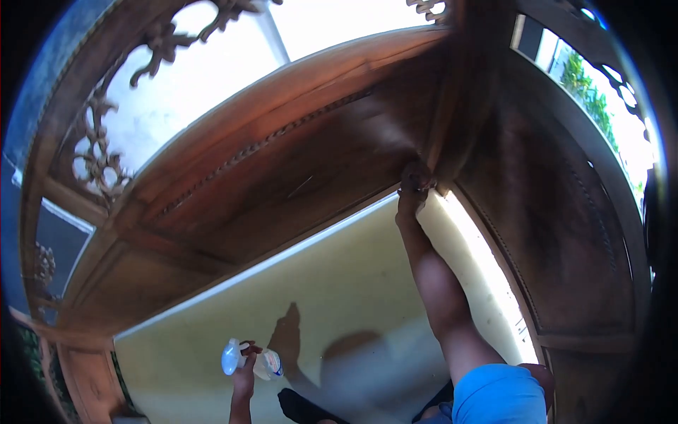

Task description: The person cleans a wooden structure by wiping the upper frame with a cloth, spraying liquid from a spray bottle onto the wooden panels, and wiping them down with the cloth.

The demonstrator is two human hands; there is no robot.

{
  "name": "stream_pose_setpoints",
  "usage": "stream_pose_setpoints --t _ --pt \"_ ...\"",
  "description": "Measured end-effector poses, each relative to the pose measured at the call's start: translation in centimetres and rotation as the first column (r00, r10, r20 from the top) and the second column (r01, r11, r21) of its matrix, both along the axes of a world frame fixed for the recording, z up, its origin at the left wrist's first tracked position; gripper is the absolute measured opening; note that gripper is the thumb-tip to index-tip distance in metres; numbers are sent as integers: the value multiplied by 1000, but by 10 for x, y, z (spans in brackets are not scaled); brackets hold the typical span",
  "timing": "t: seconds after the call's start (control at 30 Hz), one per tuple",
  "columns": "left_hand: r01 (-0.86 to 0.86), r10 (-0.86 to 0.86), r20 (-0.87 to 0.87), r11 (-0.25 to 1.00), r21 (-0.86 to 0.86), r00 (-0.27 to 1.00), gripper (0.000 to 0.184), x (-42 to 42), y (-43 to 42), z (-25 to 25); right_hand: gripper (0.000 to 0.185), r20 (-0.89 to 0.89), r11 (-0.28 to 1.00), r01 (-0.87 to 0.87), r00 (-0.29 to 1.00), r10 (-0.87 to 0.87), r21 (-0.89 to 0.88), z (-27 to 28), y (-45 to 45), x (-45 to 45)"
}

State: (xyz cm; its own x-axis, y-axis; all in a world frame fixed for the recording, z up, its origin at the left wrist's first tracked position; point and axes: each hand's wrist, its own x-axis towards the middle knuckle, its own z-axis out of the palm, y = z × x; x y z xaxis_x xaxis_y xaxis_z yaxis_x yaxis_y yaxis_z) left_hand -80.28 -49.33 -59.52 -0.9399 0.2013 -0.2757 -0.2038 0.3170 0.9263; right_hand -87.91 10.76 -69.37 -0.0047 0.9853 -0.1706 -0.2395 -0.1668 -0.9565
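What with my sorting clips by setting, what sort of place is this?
Probably a small carved-wood pavilion or large daybed, open to the outdoors: openwork carving edges the wooden panels, and green foliage shows beyond.

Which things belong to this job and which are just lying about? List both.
Likely in the job:
bottle, in the left hand
wooden panels, right hand at their corner; whether it holds anything is unclear

Apparently just there:
pale surface below
greenery outside
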Motion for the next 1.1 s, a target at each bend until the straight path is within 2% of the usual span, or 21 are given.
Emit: stream_pose_setpoints --t 0.03,0.07,0.1,0.17,0.3,0.37,0.4,0.47,0.5,0.57,0.6,0.67,0.87,0.9,0.93,0.97,1.0,1.03,1.1 --pt "8 -8 -4 1000 -13 1000 32 2 -5 -6 61 -90 996 88 992 -86 12 0 -12 -7" --pt "16 -16 -12 1000 -26 1000 32 4 -10 -9 66 -18 999 35 999 -36 -37 1 -22 -9" --pt "-9 9 -6 999 -32 1000 32 7 -14 -6 66 -12 999 10 1000 -11 -43 5 -38 -12" --pt "46 -46 -5 999 3 999 31 9 -13 -2 68 -31 998 -49 998 47 -50 6 -67 -18" --pt "29 -30 -27 999 -29 999 30 16 -22 -10 63 19 997 -70 997 71 -45 -5 -130 -33" --pt "-3 1 -101 1000 -16 995 27 25 -32 -24 60 2 998 -16 1000 16 53 -13 -168 -47" --pt "50 -57 -134 997 -51 989 25 27 -28 -16 60 5 998 -21 1000 20 53 -10 -187 -51" --pt "54 -61 -124 997 -60 990 23 27 -18 0 58 -93 995 -95 991 99 41 -1 -227 -55" --pt "63 -71 -117 996 -70 991 21 26 -17 5 58 -94 994 -105 990 108 38 -7 -247 -60" --pt "72 -81 -123 994 -77 989 21 25 -22 6 55 -93 970 -243 966 243 13 -23 -289 -70" --pt "62 -68 -111 997 -55 991 22 27 -20 7 55 -99 967 -254 962 254 12 -19 -310 -72" --pt "80 -79 -130 997 1 988 25 28 -25 4 61 -159 919 -387 914 373 -71 -7 -349 -76" --pt "83 -84 -131 996 -11 988 27 28 -32 4 57 -336 827 -555 798 500 -87 -6 -460 -100" --pt "83 -84 -118 997 -11 990 26 27 -32 5 57 -340 822 -563 792 507 -84 17 -460 -93" --pt "72 -73 -126 997 -11 989 26 26 -31 5 53 -266 606 -776 630 729 -176 60 -453 -78" --pt "52 -49 -96 998 28 994 26 25 -31 5 50 -217 333 -900 398 891 -282 86 -449 -70" --pt "27 -23 -65 997 66 998 25 25 -32 4 45 -208 281 -956 292 933 -82 86 -453 -68" --pt "7 -2 -74 998 64 997 25 24 -33 2 45 -212 261 -962 271 939 -75 107 -448 -66" --pt "34 -31 -61 998 51 998 27 22 -36 -4 46 -179 399 -811 357 917 427 159 -429 -63"
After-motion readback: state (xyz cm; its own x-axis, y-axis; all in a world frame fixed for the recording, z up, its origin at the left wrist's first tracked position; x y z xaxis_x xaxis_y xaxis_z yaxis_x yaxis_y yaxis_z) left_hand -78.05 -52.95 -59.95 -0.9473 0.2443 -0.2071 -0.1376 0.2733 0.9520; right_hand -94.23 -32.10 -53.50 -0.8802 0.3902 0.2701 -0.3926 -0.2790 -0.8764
